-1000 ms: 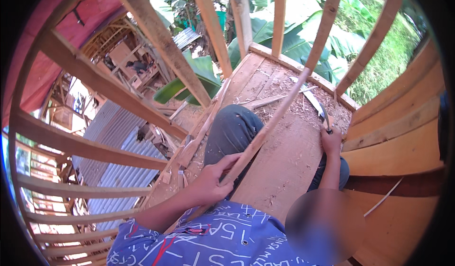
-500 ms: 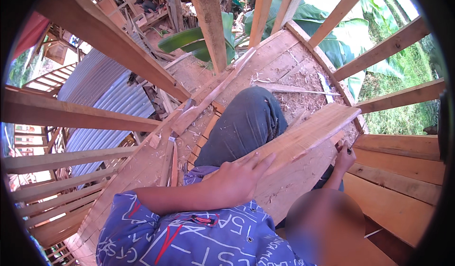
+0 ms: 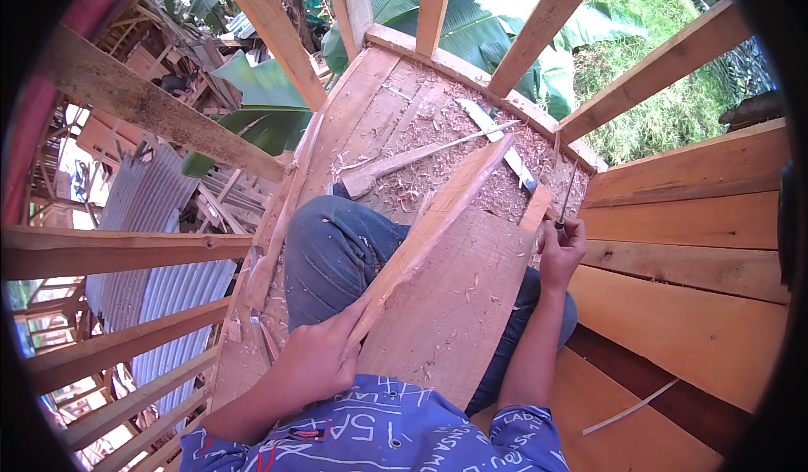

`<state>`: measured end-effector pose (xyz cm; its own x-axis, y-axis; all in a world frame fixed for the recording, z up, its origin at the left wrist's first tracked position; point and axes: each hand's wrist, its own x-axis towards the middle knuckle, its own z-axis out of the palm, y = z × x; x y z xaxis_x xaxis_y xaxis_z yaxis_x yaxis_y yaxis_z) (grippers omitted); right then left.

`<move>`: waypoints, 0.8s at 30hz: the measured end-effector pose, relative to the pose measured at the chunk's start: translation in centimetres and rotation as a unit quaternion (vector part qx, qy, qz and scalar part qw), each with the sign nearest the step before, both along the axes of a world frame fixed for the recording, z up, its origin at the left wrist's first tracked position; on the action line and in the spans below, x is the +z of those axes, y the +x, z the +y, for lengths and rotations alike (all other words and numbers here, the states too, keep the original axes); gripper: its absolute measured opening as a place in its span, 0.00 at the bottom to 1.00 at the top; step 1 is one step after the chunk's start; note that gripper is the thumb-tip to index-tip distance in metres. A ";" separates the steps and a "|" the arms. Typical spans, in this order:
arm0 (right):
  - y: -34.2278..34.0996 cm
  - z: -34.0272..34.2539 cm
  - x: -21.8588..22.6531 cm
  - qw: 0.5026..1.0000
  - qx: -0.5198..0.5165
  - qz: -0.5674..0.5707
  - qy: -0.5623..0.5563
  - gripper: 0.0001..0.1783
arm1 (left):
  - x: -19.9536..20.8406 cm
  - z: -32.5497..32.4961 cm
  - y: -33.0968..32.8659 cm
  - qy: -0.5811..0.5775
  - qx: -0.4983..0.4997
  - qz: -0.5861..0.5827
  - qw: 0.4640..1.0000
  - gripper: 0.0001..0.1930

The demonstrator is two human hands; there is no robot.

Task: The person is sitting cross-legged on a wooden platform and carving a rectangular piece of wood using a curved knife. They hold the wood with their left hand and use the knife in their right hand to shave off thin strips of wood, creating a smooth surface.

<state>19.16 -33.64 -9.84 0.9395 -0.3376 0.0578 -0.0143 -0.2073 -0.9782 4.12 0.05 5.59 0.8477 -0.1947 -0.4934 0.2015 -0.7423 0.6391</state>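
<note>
My left hand [image 3: 324,350] is closed around the near end of a thick plank [image 3: 438,228], which stands on its narrow edge and slants away to the far right. Beneath it a wide flat board [image 3: 450,295] lies across my legs, sprinkled with shavings. In my right hand [image 3: 562,257], held up beside the board's right edge, is a thin-shafted metal tool [image 3: 570,190] with a dark handle, its shaft pointing away from me. A small wood block [image 3: 536,209] sits just left of that hand.
Wood shavings [image 3: 446,165] cover the plank floor ahead, around a long pale blade [image 3: 505,145] and a tapered wood strip [image 3: 421,159]. Upright wooden posts [image 3: 522,34] ring the platform. Stacked boards [image 3: 686,220] form the right side. Corrugated sheets [image 3: 156,253] lie outside to the left.
My left hand has gone from lying flat on the plank to gripping its near end, and the plank has tipped onto its edge. My right hand has risen, showing the tool's shaft.
</note>
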 end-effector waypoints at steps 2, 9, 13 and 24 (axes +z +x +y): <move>-0.1 1.2 1.2 0.999 0.030 -0.012 0.022 0.06 | 0.0 -0.1 0.0 -0.001 0.013 -0.003 1.000 0.34; -1.3 1.9 3.2 0.969 0.192 0.039 0.151 0.16 | 0.4 -1.9 -0.1 0.020 0.034 -0.032 0.999 0.33; -2.4 2.4 5.0 0.933 0.257 0.077 0.238 0.17 | -0.8 -2.0 -0.2 0.032 0.017 -0.058 0.998 0.36; -4.0 6.2 5.6 0.880 0.450 0.093 0.121 0.15 | -0.5 -2.2 0.4 0.045 0.049 0.001 0.998 0.34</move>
